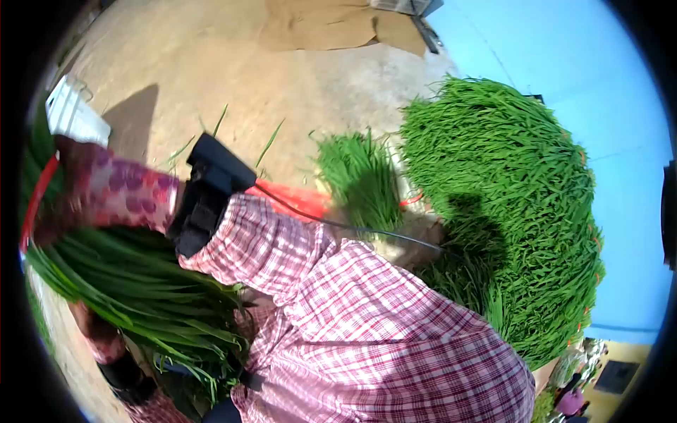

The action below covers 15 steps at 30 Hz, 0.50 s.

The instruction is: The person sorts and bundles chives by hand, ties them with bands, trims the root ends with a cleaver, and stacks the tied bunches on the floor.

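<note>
A large bundle of long green leaves fills the lower left. Around its far left end runs a red band. My right hand, dark and partly cut by the view's edge, grips the bundle beside this band, below a floral cuff. From the lower side, my left hand holds the same bundle, its fingers partly hidden by leaves. Both wrists carry black straps, and a black device with a cable sits on the right one.
A big heap of green leaves lies against a blue wall. A smaller bunch rests near red plastic. A white crate stands at upper left, brown cardboard at the top. Part of a person shows at lower right.
</note>
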### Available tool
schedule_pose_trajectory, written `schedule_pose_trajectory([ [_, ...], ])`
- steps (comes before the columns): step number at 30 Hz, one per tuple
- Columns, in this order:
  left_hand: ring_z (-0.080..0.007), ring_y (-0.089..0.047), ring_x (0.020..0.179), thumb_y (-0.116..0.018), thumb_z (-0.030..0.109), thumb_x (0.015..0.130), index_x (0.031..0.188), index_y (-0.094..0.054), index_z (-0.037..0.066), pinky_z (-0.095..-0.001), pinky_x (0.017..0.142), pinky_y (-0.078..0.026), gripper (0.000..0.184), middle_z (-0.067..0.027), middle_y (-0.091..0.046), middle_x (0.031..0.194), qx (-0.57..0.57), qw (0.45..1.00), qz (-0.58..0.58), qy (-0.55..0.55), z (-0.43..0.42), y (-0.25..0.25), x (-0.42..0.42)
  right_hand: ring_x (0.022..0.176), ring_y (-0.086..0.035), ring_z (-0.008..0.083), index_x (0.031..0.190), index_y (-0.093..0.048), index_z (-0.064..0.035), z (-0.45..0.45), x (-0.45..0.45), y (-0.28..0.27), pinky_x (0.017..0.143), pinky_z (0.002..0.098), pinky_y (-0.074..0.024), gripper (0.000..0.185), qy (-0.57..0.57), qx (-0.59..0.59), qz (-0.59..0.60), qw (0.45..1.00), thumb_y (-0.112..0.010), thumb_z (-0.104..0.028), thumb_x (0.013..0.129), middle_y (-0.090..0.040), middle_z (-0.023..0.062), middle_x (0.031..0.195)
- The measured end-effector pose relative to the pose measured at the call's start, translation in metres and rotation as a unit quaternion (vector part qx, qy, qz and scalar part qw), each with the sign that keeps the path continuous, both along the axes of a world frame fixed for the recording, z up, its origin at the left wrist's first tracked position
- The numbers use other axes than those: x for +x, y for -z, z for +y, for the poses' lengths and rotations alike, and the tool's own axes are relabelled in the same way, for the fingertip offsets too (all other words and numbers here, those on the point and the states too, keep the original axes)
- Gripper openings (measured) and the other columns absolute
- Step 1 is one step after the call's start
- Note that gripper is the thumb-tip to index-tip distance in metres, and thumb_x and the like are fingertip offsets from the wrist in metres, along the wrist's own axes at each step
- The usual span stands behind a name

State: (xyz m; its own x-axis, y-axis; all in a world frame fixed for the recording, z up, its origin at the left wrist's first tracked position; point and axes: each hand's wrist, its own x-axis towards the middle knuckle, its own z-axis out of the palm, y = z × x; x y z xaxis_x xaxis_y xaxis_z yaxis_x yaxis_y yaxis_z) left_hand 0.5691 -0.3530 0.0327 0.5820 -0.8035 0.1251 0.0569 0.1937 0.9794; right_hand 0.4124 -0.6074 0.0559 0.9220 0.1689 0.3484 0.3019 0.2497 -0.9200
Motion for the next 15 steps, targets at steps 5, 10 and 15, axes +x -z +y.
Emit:
schedule_pose_trajectory([
  [5,-0.0258,-0.055,0.115,-0.057,0.031,0.094,0.139,-0.040,-0.001,-0.0390,0.098,-0.045,0.058,-0.0144,-0.053,0.132,0.007,0.998,0.025,-0.062,0.011,-0.004,-0.008,0.116,-0.053,0.0199,0.142,-0.030,0.0006,-0.006,-0.037,-0.010,0.099,0.0374,-0.0459,0.103,0.013,0.221,0.006,0.975,-0.092,-0.014,0.061,-0.058,0.0129,0.125],
  [10,-0.0222,-0.060,0.102,-0.060,0.035,0.090,0.133,-0.046,-0.004,-0.0331,0.085,-0.050,0.059,-0.0127,-0.059,0.121,0.152,0.960,-0.226,-0.065,-0.039,-0.048,-0.037,0.123,-0.050,0.0179,0.143,-0.035,-0.0015,0.037,-0.054,0.026,0.105,0.0359,-0.0403,0.097,0.155,0.304,0.031,0.939,-0.088,-0.006,0.062,-0.054,0.0095,0.134],
  [15,-0.0241,-0.055,0.115,-0.079,0.043,0.077,0.139,-0.039,-0.003,-0.0367,0.097,-0.045,0.086,-0.0137,-0.054,0.131,0.202,0.972,-0.086,0.077,-0.076,-0.065,-0.060,0.119,-0.053,0.0182,0.137,-0.044,-0.0022,0.012,-0.109,-0.018,0.103,0.0351,-0.0430,0.070,0.305,0.201,-0.022,0.930,-0.074,0.002,0.074,-0.057,0.0099,0.131],
])
